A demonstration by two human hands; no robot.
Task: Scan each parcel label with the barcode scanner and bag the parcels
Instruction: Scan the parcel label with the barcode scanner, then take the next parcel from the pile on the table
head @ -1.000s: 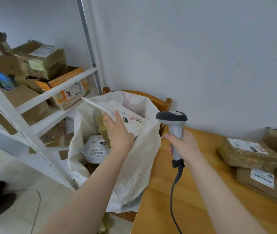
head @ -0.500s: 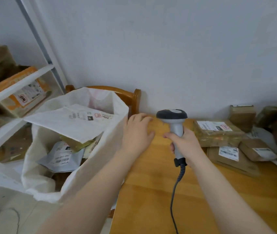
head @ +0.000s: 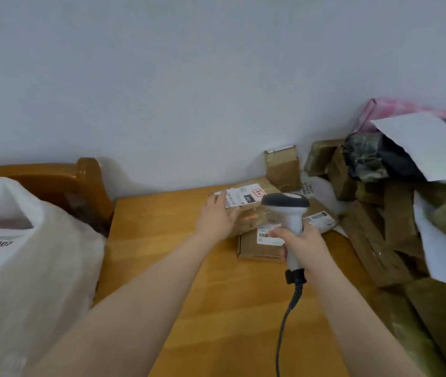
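The next parcel point(head: 251, 214), a brown taped packet with a white label point(head: 242, 196) on its top face, is found at the far middle of the worktop point(head: 189, 273), where it is stacked on a flatter cardboard parcel point(head: 253, 251). Its long axis is set roughly left to right, turned a little toward the far right. The left hand point(head: 216, 216) is laid on its left end with fingers straight, and nothing is gripped; whether the fingertips reach the label's edge cannot be told through the blur. The right hand point(head: 302, 244) is closed round the handle of the barcode scanner point(head: 292, 221), whose head is held over the parcel's right end, just right of the label. The left hand is therefore judged the nearer for the lift. The white bag point(head: 26, 254) is stood well apart at the left, off the worktop's left edge, so a leftward carry is called for once the label is read.
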